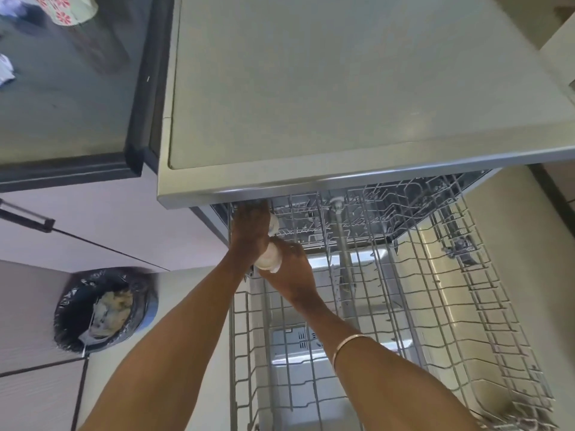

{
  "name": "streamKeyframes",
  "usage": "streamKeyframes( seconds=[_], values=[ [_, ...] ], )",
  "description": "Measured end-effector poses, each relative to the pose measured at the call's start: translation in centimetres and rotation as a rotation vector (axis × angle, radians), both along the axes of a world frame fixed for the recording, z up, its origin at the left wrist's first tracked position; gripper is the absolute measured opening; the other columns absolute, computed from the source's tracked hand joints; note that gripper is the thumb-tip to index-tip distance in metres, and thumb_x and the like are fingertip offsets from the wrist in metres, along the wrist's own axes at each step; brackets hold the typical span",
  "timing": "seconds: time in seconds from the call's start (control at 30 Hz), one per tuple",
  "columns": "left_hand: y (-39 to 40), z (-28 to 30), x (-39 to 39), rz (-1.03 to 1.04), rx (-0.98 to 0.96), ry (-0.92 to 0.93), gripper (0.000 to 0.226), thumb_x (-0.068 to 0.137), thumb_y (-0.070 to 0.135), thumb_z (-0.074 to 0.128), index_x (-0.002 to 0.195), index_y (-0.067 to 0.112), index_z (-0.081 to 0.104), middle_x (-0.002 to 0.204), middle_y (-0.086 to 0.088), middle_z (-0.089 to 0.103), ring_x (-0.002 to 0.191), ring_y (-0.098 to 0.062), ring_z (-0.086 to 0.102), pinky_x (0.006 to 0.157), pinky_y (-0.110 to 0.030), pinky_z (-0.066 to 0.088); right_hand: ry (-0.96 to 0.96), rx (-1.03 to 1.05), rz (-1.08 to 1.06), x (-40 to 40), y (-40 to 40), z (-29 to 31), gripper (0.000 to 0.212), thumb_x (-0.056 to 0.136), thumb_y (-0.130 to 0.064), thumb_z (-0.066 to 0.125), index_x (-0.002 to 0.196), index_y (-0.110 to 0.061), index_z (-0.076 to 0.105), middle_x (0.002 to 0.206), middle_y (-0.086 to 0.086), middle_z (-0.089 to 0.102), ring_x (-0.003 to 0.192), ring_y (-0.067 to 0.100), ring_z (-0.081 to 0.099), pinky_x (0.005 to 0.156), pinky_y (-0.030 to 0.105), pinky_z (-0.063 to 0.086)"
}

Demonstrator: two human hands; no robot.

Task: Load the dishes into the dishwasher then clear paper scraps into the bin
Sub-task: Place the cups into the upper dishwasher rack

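The dishwasher's upper wire rack (404, 306) is pulled out under the steel counter (311, 88). Both my hands are at the rack's far left corner. My left hand (250, 227) reaches under the counter edge, back up, and holds a small white cup (276, 228) that peeks out on its right. Just in front of it, my right hand (291, 272) grips a cream cup (268, 260) over the rack wires. A floral cup (71, 10) and crumpled paper scraps (6, 70) lie on the dark table at top left.
A round bin with a black liner (102, 309) stands on the floor to the left of the dishwasher, with waste inside. The open dishwasher door (292, 346) shows below the rack. A pale cabinet front (109, 219) lies between table and bin.
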State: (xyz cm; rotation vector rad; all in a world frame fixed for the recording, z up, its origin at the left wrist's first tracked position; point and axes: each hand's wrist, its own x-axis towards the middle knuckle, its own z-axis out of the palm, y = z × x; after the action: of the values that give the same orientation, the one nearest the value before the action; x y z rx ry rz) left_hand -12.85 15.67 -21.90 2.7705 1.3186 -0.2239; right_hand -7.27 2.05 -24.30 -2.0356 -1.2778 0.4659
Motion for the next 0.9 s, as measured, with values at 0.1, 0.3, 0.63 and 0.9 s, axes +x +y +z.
streamKeyframes(
  seconds=[0.1, 0.3, 0.63, 0.9],
  values=[
    [0.2, -0.7, 0.2, 0.002, 0.052, 0.026, 0.074, 0.068, 0.017, 0.085, 0.132, 0.004, 0.05, 0.122, -0.015, 0.065, 0.116, -0.036, 0.06, 0.106, -0.045, 0.044, -0.013, -0.006, 0.0, -0.1, 1.1, -0.4, 0.07, 0.064, -0.042, 0.086, 0.125, -0.02, 0.06, 0.113, -0.001, 0.069, 0.108, 0.016, 0.059, 0.089, 0.028, 0.053],
    [0.7, -2.2, -0.3, -0.036, 0.117, 0.028, 0.059, 0.068, 0.017, 0.086, 0.119, 0.0, 0.064, 0.11, -0.018, 0.071, 0.105, -0.036, 0.067, 0.095, -0.046, 0.054, 0.035, -0.033, -0.003, -0.1, 1.8, -1.0, 0.077, 0.059, -0.04, 0.091, 0.126, -0.02, 0.058, 0.116, 0.0, 0.068, 0.111, 0.018, 0.058, 0.095, 0.028, 0.047],
    [-1.1, -2.1, -1.2, 0.021, 0.037, 0.003, 0.078, 0.088, 0.022, 0.068, 0.149, -0.003, 0.027, 0.155, -0.023, 0.033, 0.147, -0.038, 0.023, 0.12, -0.047, 0.021, -0.089, -0.115, 0.035, 1.3, 1.0, -0.8, 0.08, 0.056, -0.048, 0.088, 0.125, -0.024, 0.055, 0.117, -0.001, 0.068, 0.114, 0.02, 0.059, 0.102, 0.038, 0.044],
    [-4.9, 1.0, -2.2, 0.045, -0.047, 0.005, 0.095, 0.07, 0.03, 0.086, 0.142, -0.009, 0.038, 0.147, -0.026, 0.041, 0.141, -0.038, 0.035, 0.119, -0.045, 0.025, -0.065, -0.091, 0.062, 1.8, -0.3, 0.8, 0.098, 0.057, -0.042, 0.09, 0.14, -0.015, 0.045, 0.129, 0.007, 0.06, 0.121, 0.025, 0.054, 0.099, 0.043, 0.05]
  ],
)
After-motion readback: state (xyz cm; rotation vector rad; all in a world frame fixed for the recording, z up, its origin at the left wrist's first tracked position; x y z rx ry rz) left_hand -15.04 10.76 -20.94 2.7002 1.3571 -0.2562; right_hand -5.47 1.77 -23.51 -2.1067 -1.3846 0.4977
